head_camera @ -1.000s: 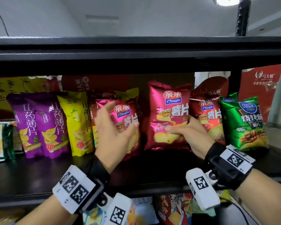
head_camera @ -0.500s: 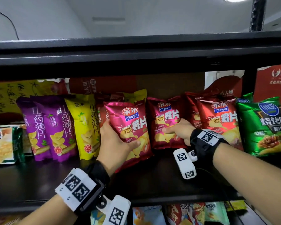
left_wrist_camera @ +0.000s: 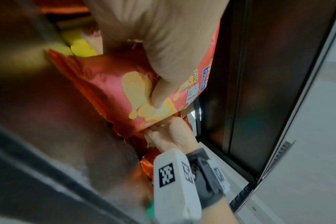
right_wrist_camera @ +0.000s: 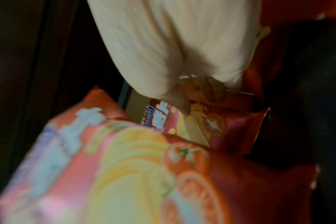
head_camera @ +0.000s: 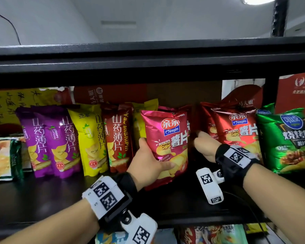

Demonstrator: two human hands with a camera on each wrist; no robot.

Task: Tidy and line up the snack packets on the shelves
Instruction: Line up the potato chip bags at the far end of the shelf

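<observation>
Fingers of the left hand (head_camera: 148,162) grasp the magenta chip packet (head_camera: 167,138), while the right hand (head_camera: 205,147) pinches a packet behind it.

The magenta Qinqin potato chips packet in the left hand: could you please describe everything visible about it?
The magenta chips packet is a glossy, puffed foil bag printed with a Qinqin logo, "POTATO CHIPS", white Chinese characters and yellow crisps. It stands roughly upright, leaning slightly, in front of the row on the black shelf. The left hand holds its lower left edge, thumb across the front.
</observation>
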